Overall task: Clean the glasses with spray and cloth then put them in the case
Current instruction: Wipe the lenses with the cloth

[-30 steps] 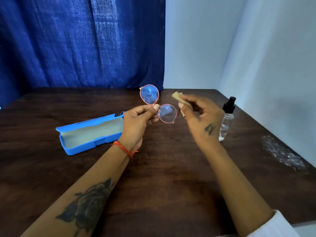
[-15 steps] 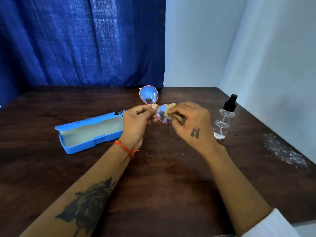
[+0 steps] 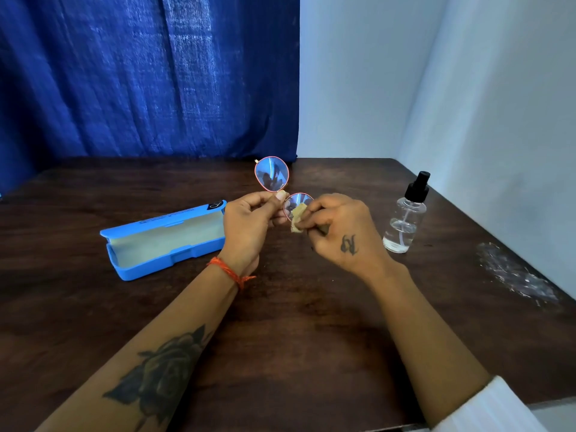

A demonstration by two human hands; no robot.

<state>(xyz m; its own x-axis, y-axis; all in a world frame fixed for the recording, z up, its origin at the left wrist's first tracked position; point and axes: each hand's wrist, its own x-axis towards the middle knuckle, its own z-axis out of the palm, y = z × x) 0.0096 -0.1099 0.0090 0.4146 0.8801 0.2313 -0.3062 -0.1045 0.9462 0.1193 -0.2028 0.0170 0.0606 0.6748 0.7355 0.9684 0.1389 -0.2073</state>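
Observation:
My left hand pinches the bridge of the glasses, which have round bluish lenses in a thin pink frame and are held up above the table. My right hand grips a small tan cloth and presses it against the lower right lens, part of which the cloth and fingers hide. The blue case lies open on the table left of my hands, its pale lining showing. A clear spray bottle with a black pump top stands upright to the right of my right hand.
The dark wooden table meets a blue curtain at the back and white walls on the right. A crumpled clear plastic wrapper lies near the table's right edge.
My right hand came in from the right with the cloth and set it on the lower lens. The cloth has since slid down a little on that lens. My left hand stayed put.

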